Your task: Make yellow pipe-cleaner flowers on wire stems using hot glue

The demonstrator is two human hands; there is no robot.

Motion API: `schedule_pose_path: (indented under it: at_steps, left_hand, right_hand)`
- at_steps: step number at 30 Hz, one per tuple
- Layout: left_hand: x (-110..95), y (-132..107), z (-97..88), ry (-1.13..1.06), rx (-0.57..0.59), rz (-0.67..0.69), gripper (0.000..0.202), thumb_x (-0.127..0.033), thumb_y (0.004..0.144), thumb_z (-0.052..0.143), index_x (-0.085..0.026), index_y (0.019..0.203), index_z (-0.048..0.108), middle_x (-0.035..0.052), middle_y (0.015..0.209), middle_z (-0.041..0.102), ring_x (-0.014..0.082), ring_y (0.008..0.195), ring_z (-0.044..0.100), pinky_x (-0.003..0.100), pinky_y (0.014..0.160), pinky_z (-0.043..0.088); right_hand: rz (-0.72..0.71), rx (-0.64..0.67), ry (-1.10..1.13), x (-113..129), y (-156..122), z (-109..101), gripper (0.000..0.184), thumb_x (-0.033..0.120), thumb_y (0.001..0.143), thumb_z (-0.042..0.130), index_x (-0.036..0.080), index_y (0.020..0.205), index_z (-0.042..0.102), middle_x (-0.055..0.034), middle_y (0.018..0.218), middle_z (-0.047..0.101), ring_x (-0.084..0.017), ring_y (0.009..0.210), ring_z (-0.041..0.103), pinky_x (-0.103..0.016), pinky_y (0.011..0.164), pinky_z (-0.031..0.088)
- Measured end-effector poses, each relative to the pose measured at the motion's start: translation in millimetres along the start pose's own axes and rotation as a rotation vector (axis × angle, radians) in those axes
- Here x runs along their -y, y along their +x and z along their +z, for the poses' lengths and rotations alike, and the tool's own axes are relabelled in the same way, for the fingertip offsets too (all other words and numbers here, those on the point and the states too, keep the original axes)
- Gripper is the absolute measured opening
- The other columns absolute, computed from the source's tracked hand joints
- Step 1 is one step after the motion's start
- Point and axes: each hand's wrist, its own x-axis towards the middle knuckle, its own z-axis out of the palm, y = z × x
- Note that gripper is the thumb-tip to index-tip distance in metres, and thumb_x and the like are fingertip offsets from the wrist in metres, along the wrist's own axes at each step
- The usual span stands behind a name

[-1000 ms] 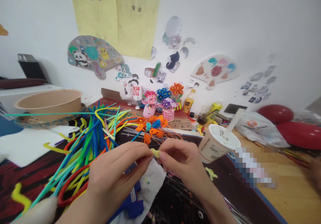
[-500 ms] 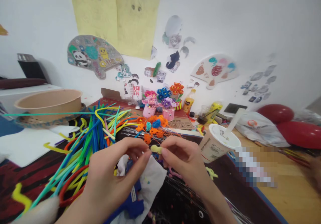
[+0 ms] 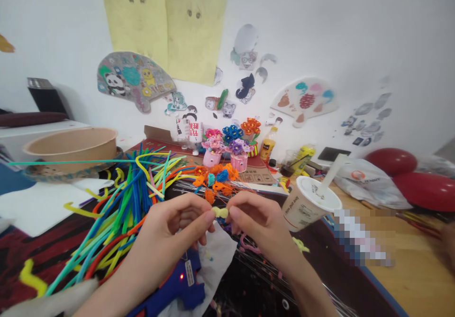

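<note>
My left hand (image 3: 170,231) and my right hand (image 3: 258,222) meet in front of me, both pinching a small pale yellow pipe cleaner piece (image 3: 219,212) between thumbs and fingertips. Left of my hands lies a big pile of coloured pipe cleaners (image 3: 124,198). Behind my hands sit several small orange and blue pipe cleaner flowers (image 3: 213,179) on thin wires. Below my left wrist a blue glue gun (image 3: 177,284) rests on white paper (image 3: 216,255).
A white paper cup with a straw (image 3: 307,203) stands just right of my right hand. Pink pots of pipe cleaner flowers (image 3: 227,149) and a bottle (image 3: 267,144) sit by the wall. A tan bowl (image 3: 71,144) is at far left, red balloons (image 3: 408,170) at far right.
Both hands have risen slightly and drawn closer together, still pinching the yellow piece. The left fingers have curled more around it.
</note>
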Motion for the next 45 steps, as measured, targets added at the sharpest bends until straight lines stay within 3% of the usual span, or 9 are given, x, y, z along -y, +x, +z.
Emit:
schedule_pose_path:
  at_steps: [6, 16, 19, 25, 33, 45]
  left_hand:
    - [1.9, 0.5, 0.4, 0.016, -0.004, 0.016, 0.019, -0.032, 0.078, 0.073, -0.018, 0.065, 0.069, -0.004, 0.055, 0.067, 0.0066, 0.045, 0.057, 0.012, 0.044, 0.046]
    - [2.3, 4.0, 0.0, 0.115, 0.0, 0.111, 0.014, -0.03, 0.082, 0.067, -0.02, 0.073, 0.069, -0.0054, 0.057, 0.066, 0.0073, 0.049, 0.059, 0.012, 0.045, 0.046]
    - [4.2, 3.8, 0.0, 0.237, -0.041, 0.218, 0.013, -0.026, 0.084, 0.065, -0.02, 0.073, 0.069, -0.0059, 0.055, 0.065, 0.0069, 0.047, 0.057, 0.012, 0.044, 0.045]
    - [5.3, -3.1, 2.7, 0.587, -0.2, 0.567, 0.012, -0.018, 0.084, 0.064, -0.02, 0.074, 0.071, -0.0062, 0.06, 0.07, 0.0048, 0.048, 0.061, 0.01, 0.05, 0.045]
    - [5.5, -8.2, 7.4, 0.65, -0.264, 0.558, 0.016, -0.019, 0.087, 0.062, -0.022, 0.073, 0.069, -0.0078, 0.059, 0.07, 0.0051, 0.046, 0.06, 0.011, 0.047, 0.044]
    - [16.7, -11.8, 9.1, 0.869, -0.309, 0.878, 0.019, -0.006, 0.09, 0.051, -0.016, 0.098, 0.064, 0.0038, 0.081, 0.076, 0.0105, 0.07, 0.072, 0.014, 0.07, 0.055]
  right_hand:
    - [0.06, -0.014, 0.031, -4.6, -1.3, 4.7, 0.012, 0.03, 0.082, 0.075, 0.019, 0.082, 0.069, 0.0038, 0.066, 0.062, -0.006, 0.058, 0.055, -0.015, 0.056, 0.048]
    - [0.129, 0.06, 0.051, 0.3, -1.5, 6.7, 0.025, 0.038, 0.079, 0.076, 0.015, 0.074, 0.067, 0.002, 0.064, 0.061, -0.007, 0.054, 0.055, -0.017, 0.052, 0.048]
    - [0.148, 0.088, 0.078, -0.3, -1.5, 7.2, 0.027, 0.04, 0.078, 0.077, 0.015, 0.073, 0.066, 0.0028, 0.059, 0.059, -0.007, 0.05, 0.054, -0.017, 0.05, 0.047]
    - [0.094, 0.034, 0.181, -7.2, 0.1, 12.2, 0.027, 0.039, 0.076, 0.078, 0.015, 0.071, 0.066, 0.0029, 0.058, 0.06, -0.007, 0.048, 0.056, -0.018, 0.047, 0.048]
    - [0.089, -0.018, 0.213, -10.6, -1.5, 16.4, 0.019, 0.034, 0.077, 0.077, 0.017, 0.074, 0.07, 0.0023, 0.058, 0.063, -0.008, 0.048, 0.057, -0.019, 0.047, 0.048]
    - [0.117, -0.031, 0.183, -10.1, -3.4, 16.1, 0.023, 0.037, 0.079, 0.076, 0.016, 0.073, 0.069, 0.0023, 0.056, 0.063, -0.006, 0.043, 0.053, -0.016, 0.043, 0.045]
